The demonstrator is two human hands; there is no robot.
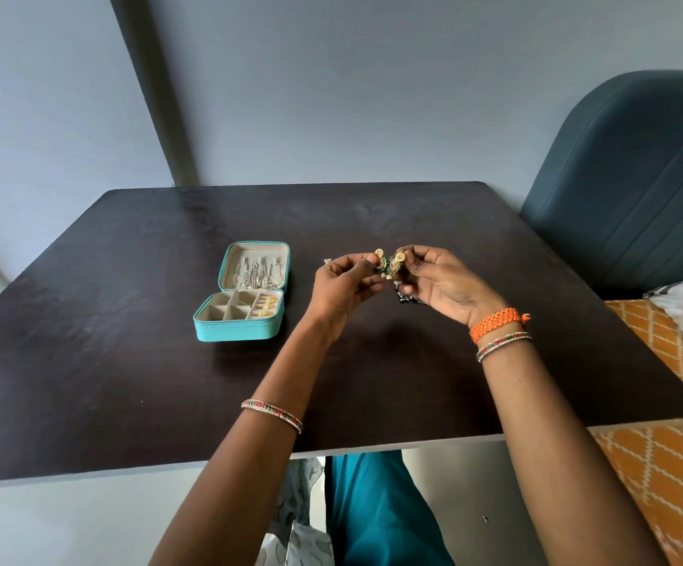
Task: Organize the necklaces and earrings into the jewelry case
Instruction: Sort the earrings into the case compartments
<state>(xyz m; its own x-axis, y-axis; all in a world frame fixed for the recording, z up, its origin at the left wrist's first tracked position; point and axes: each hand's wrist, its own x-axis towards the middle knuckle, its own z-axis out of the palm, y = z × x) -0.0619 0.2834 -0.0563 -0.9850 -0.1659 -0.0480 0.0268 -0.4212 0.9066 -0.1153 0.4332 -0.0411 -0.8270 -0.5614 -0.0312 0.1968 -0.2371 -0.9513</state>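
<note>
We are in the middle of the earring step. Our left hand (346,281) and right hand (444,281) are raised over the middle of the dark table (127,381), and each pinches one ornate earring between thumb and fingertips — the left earring (379,257) and the right earring (399,258), gold on top with green and pale beads below. The two pieces touch or nearly touch between our hands; we cannot tell whether they are hooked together.

The teal jewelry case (245,292) lies open on the table to the left of our hands, well apart from them. Its far half, the lid, holds silvery necklaces (258,271) hanging in a row. Its near half is a tray of small compartments; the rightmost column already holds small gold earrings (268,306), while the other compartments look bare.

Just below our right hand a small dark beaded piece (407,296) rests on the table — what it is we cannot make out — and a tiny glint lies beside the left thumb.

We judge the next move calls for carrying the pair leftward and lowering it into a bare compartment, loosening each pinch only once the earrings sit inside.
</note>
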